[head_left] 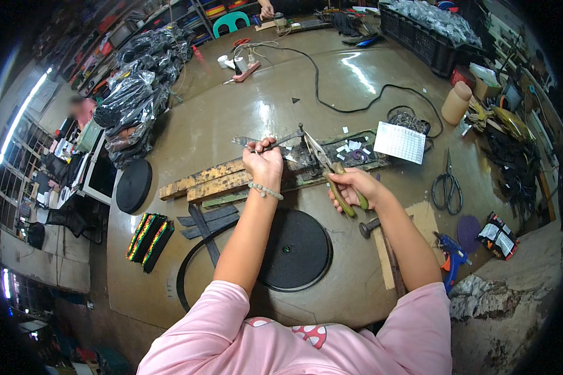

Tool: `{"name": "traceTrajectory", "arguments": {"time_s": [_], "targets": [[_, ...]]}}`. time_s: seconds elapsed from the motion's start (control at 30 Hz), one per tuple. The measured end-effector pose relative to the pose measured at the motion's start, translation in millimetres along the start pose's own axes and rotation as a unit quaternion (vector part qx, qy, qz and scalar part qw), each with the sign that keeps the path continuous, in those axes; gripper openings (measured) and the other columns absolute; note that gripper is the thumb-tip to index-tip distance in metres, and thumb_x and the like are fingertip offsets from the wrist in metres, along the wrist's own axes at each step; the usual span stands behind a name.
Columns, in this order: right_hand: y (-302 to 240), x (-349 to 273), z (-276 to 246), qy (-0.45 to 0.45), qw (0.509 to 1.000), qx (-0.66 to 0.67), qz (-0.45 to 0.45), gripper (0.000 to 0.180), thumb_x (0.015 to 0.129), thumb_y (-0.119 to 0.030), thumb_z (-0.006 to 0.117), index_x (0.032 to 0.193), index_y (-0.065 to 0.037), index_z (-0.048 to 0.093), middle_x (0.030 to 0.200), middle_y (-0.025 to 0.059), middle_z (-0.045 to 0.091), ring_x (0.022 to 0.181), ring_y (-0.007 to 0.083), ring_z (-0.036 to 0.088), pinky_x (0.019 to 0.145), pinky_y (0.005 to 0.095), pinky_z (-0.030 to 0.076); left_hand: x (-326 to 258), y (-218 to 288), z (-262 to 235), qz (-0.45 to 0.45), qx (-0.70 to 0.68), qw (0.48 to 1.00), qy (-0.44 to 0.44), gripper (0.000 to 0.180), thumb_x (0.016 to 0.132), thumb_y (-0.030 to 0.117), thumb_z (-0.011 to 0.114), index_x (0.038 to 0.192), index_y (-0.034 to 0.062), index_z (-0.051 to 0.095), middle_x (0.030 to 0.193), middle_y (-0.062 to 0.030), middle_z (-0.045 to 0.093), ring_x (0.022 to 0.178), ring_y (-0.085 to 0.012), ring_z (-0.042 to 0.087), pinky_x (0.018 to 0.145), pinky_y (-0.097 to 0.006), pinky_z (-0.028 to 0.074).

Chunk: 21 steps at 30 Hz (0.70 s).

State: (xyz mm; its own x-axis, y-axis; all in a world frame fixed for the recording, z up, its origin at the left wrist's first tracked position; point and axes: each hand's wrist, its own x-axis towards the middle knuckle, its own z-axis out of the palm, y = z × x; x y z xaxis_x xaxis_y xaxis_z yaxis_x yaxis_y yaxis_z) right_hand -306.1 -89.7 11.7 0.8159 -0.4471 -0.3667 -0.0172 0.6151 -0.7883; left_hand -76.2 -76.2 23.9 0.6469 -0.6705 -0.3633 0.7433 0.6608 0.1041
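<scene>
My left hand [263, 159] grips a thin metal lever [280, 142] of a small metal press [301, 150] that stands on worn wooden planks [219, 180]. My right hand [351, 186] holds green-handled pliers [338, 178], their jaws pointing up toward the press. A beaded bracelet sits on my left wrist. Below my arms lies a large roll of black webbing [297, 250], with a loose black strap [191, 262] curling off it.
Scissors [447, 184], a blue glue gun [451, 256], a hammer [381, 240], a white card [400, 142] and striped webbing [149, 239] lie around. Black bagged bundles [134, 94] pile at the left, a black crate [425, 34] at the back. Another person's hand [267, 9] works far off.
</scene>
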Motion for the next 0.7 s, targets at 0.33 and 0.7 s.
{"name": "traceTrajectory", "arguments": {"time_s": [0.33, 0.7], "targets": [[-4.4, -2.1, 4.6, 0.007, 1.0, 0.011, 0.01, 0.017, 0.094, -0.02, 0.05, 0.09, -0.005, 0.043, 0.073, 0.0126, 0.058, 0.057, 0.0212, 0.059, 0.049, 0.0363, 0.051, 13.7, 5.8, 3.2, -0.04, 0.009, 0.999, -0.023, 0.022, 0.095, 0.019, 0.027, 0.078, 0.0084, 0.037, 0.056, -0.0031, 0.031, 0.055, -0.0179, 0.035, 0.065, -0.037, 0.041], [-9.6, -4.4, 6.3, 0.011, 1.0, -0.006, 0.014, 0.018, 0.093, -0.021, 0.052, 0.09, -0.006, 0.041, 0.071, 0.011, 0.057, 0.055, 0.019, 0.058, 0.046, 0.0348, 0.051, 45.7, 7.3, 17.6, -0.083, 0.092, 0.991, -0.043, 0.023, 0.093, 0.014, 0.026, 0.076, 0.0073, 0.04, 0.053, 0.0004, 0.028, 0.05, -0.0133, 0.029, 0.053, -0.029, 0.028]]}}
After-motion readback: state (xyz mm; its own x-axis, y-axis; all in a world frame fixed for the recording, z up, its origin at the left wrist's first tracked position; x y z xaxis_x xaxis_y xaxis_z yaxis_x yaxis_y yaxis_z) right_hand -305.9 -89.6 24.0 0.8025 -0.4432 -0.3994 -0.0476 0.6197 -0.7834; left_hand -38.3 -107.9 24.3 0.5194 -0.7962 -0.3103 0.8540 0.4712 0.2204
